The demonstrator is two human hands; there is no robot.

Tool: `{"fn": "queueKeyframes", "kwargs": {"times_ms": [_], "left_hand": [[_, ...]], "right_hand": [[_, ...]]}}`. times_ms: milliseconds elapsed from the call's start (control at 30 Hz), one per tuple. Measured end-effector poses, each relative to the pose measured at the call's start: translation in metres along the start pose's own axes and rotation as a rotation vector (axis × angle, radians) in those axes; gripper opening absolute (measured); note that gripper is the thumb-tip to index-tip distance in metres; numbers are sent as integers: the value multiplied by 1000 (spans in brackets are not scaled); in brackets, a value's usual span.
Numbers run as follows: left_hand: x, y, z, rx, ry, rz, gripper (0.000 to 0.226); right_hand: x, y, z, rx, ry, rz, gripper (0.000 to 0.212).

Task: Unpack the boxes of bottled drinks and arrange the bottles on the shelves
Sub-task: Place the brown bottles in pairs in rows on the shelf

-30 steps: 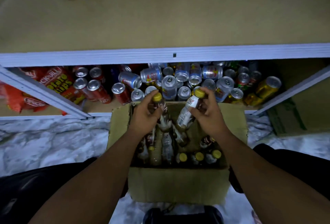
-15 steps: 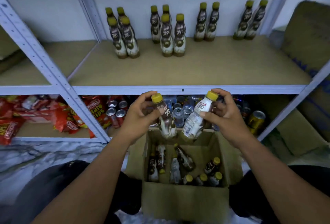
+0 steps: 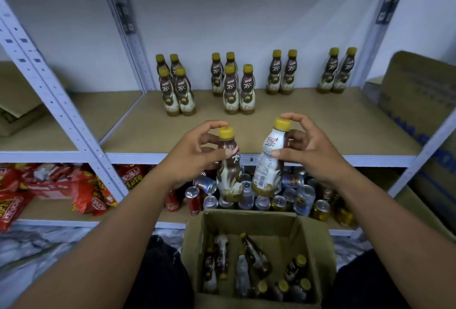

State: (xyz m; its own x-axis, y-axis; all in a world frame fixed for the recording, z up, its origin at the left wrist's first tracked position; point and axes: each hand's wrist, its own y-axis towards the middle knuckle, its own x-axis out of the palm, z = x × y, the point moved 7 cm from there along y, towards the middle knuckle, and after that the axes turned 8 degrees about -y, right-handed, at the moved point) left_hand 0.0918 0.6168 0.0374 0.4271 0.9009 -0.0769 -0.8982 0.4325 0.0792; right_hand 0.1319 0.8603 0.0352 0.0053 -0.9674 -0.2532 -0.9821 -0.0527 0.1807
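Bottles, two, held up in the air, one in each hand. Left bottle (image 3: 231, 180) near upright, brown and cream, pinched by the left grip (image 3: 195, 153): thumb across the label, fingers curled behind, forefinger arched over the yellow cap. Right bottle (image 3: 267, 168) with its white back label showing and its top leaning right, pinched the same way by the right grip (image 3: 312, 153). Both now higher than half a second ago: caps then level with the front edge of the shelf (image 3: 320, 123), now in front of its board. Bases then just over the back flap of the box (image 3: 193, 254), now well clear of it, in front of the cans (image 3: 299, 195) on the lower shelf. More bottles lying loose (image 3: 255, 259) in the box. Twelve standing bottles (image 3: 233, 91) on the shelf in four clusters, same as before. Red snack packets (image 3: 93, 192) lower left.
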Motion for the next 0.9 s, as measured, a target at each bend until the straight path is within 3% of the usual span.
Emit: {"fn": "queueKeyframes", "kwargs": {"times_ms": [267,600,900], "left_hand": [[-6,74,30,98,-33,29,54],[-13,116,3,180,-69,116,56],[-3,133,-3,206,0,11,58]], "right_hand": [[-31,71,-23,-63,-72,23,70],[-23,108,18,-81,-53,55,74],[-13,121,28,-126,-49,44,77]]}}
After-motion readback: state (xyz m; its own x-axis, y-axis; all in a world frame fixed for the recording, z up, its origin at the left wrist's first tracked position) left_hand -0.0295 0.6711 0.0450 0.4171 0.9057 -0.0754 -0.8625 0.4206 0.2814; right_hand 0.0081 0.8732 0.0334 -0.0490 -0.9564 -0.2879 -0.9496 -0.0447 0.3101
